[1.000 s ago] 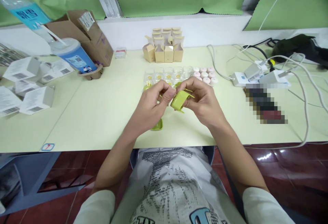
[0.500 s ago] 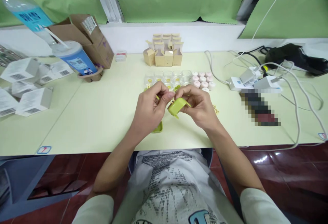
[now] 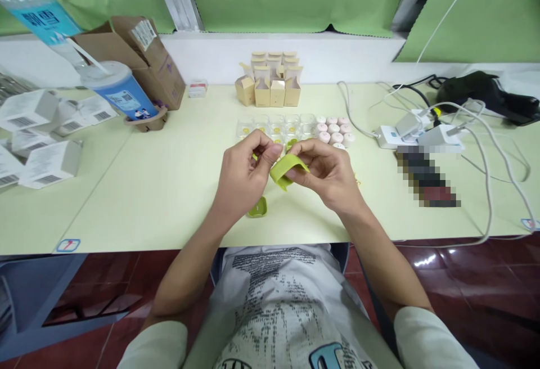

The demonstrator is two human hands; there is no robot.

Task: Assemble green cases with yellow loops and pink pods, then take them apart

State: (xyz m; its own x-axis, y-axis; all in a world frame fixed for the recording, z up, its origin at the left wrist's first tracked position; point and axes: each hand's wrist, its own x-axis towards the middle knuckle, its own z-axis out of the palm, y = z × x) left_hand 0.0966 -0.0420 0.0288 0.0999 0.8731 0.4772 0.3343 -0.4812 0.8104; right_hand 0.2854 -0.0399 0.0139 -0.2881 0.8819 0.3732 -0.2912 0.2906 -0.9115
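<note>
My right hand (image 3: 331, 175) is closed around a lime-green curved plastic shell (image 3: 286, 167), its thumb reaching inside the shell. My left hand (image 3: 244, 166) is in a pinch at the shell's left edge; what lies between its thumb and forefinger is too small to make out. A bit of green shows behind the left fingers. Below the hands, on the table, lies another green plastic piece (image 3: 258, 207), shaped like a shallow lid. Beyond the hands, a clear compartment tray (image 3: 276, 121) holds small yellow pieces and is partly hidden by my fingers.
Pink and white round pieces (image 3: 333, 128) stand beside the tray, with open beige cartons (image 3: 270, 92) behind. At left are white boxes (image 3: 50, 161), a blue cup (image 3: 126, 96), a bottle (image 3: 46, 17) and a cardboard box (image 3: 162, 71). Cables and a power strip (image 3: 392, 137) lie right.
The green shell has turned in my right hand and shifted slightly left, with the thumb now inside it. My left hand keeps its pinch and has moved a little left.
</note>
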